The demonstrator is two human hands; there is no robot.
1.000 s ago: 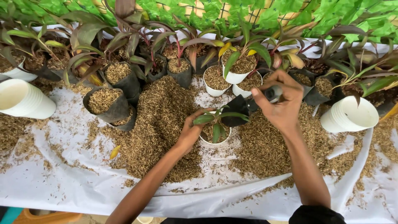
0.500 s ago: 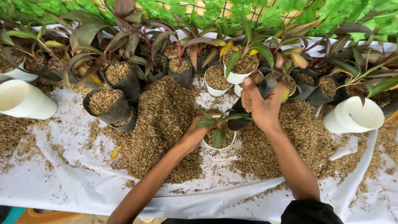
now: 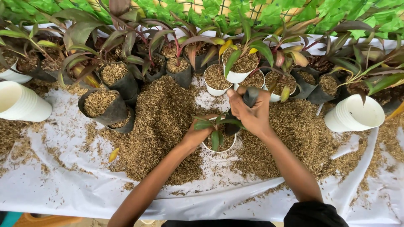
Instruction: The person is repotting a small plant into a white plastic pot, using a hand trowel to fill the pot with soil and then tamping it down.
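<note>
My left hand [image 3: 198,135] grips the side of a small white pot [image 3: 219,146] that holds a green-leaved plant [image 3: 215,126] and husk filling. My right hand [image 3: 251,114] is closed around a black plastic grow bag [image 3: 250,96], held upright just above and behind that pot. Both hands meet near the middle of the white sheet [image 3: 75,185], beside a big heap of rice husk [image 3: 162,126].
Rows of potted plants in black bags and white pots [image 3: 235,69] line the far edge. Stacks of white pots lie on their sides at left [image 3: 21,103] and right [image 3: 355,113]. A husk-filled black bag [image 3: 103,107] stands at left. More husk [image 3: 307,134] covers the right.
My right hand has swung left with the black bag, from the right of the pot to just above it. The left hand has stayed on the white pot.
</note>
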